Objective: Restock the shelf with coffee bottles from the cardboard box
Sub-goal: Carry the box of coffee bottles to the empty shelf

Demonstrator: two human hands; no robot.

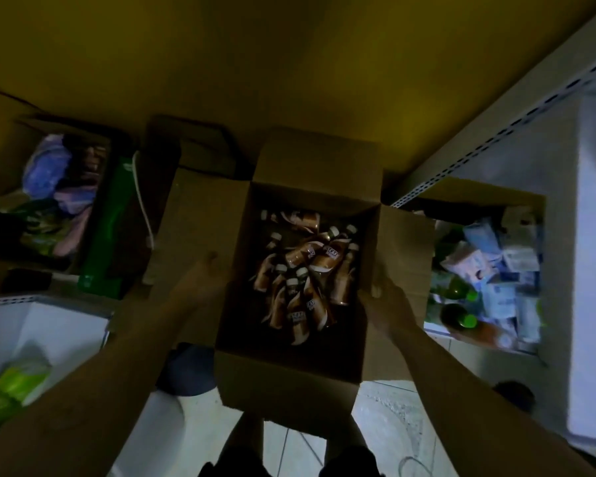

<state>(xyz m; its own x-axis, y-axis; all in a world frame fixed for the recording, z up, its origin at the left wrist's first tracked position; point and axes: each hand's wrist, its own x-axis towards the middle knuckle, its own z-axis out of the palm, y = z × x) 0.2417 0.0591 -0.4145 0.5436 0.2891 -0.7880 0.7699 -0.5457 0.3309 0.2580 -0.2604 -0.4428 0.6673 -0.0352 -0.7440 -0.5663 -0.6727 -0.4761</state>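
An open cardboard box [324,160] sits in the middle of the dim view, its four flaps folded outward. Several brown coffee bottles [301,270] with pale caps lie jumbled inside it. My left hand [200,280] grips the box's left wall where the left flap folds out. My right hand [389,301] grips the right wall, fingers curled over the edge. The box appears lifted above the tiled floor, in front of my legs.
A grey metal shelf upright [496,132] with slots runs diagonally at the right. Beside it a box of mixed packets and green bottles [489,277] stands. At the left are a box of bags [55,194], a green carton [107,228] and a white bin [31,332].
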